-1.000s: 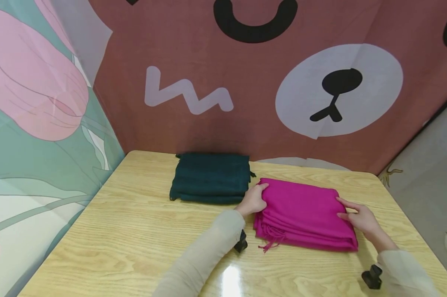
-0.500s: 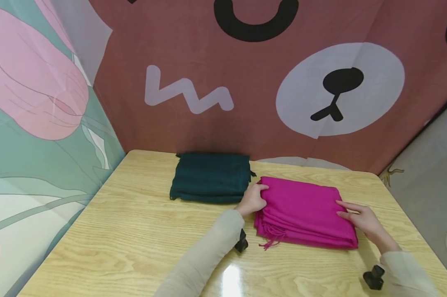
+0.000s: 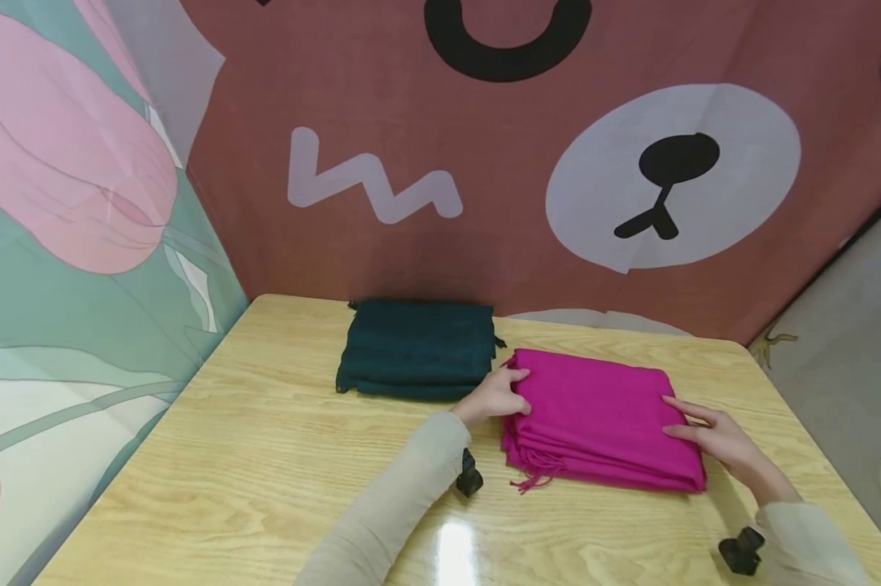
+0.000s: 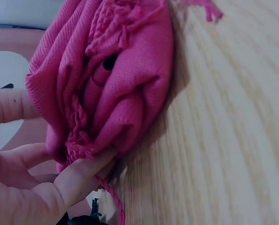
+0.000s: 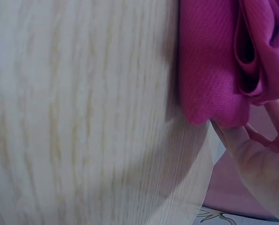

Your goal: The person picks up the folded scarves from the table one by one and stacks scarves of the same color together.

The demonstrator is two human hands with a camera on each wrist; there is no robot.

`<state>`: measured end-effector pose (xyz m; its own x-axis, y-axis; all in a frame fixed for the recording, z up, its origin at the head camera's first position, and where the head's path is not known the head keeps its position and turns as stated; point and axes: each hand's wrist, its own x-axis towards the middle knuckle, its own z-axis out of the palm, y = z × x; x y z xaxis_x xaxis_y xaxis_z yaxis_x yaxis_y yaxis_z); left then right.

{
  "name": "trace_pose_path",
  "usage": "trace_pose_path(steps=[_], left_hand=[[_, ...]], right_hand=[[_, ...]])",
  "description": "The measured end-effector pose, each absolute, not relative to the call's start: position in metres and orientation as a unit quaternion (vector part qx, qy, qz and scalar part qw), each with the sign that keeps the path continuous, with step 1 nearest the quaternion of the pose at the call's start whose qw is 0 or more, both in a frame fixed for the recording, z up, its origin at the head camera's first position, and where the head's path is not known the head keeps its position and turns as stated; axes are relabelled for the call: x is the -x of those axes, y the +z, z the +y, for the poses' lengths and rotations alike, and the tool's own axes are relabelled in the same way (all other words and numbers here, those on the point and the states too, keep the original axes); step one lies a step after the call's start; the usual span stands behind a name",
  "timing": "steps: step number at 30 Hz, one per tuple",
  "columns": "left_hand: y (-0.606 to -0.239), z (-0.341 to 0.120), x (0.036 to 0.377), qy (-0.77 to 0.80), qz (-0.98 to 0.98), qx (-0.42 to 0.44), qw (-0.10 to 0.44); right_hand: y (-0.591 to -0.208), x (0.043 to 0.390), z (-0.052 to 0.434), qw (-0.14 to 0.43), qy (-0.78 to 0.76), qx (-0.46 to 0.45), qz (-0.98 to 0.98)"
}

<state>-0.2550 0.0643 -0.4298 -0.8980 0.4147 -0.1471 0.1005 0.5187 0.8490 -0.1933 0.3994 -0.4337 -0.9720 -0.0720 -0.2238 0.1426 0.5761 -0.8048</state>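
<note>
A folded magenta scarf [image 3: 594, 415] with fringe lies on the table at centre right. At its left end is my left hand [image 3: 493, 396], its fingers spread apart and touching the edge; the left wrist view shows one fingertip beside the fringed layers. My right hand [image 3: 726, 443] rests lightly against the opposite end with fairly straight fingers. In the right wrist view, those fingers [image 5: 237, 143] meet the lower side of the magenta folds. A folded dark teal scarf [image 3: 418, 350] lies just behind and left of my left hand, tassels at its corners.
The wood-grain table [image 3: 264, 480] extends to the left and in front. A curtain with a bear face [image 3: 381, 252] hangs along the back edge, and a floral curtain [image 3: 81, 325] stands on the left. Black wrist devices [image 3: 469, 474] sit below both sleeves.
The left hand's thumb and fingers have spread apart, and its wrist has drawn back slightly leftward. My right wrist has shifted slightly right. Both scarves stay nearly in place.
</note>
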Motion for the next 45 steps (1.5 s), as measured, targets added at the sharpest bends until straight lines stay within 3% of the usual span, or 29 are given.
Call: trace_pose_path(steps=[9,31,45], left_hand=[[-0.433,0.065,0.255,0.465,0.851,-0.16,0.182],[-0.44,0.081,0.263,0.363,0.906,-0.203,0.078],[-0.438,0.088,0.27,0.357,0.914,-0.186,0.047]], right_hand=[[-0.437,0.192,0.402,0.123,-0.466,-0.021,0.876],[-0.438,0.207,0.399,0.067,-0.406,0.005,0.912],[-0.435,0.218,0.397,0.075,-0.408,-0.018,0.91]])
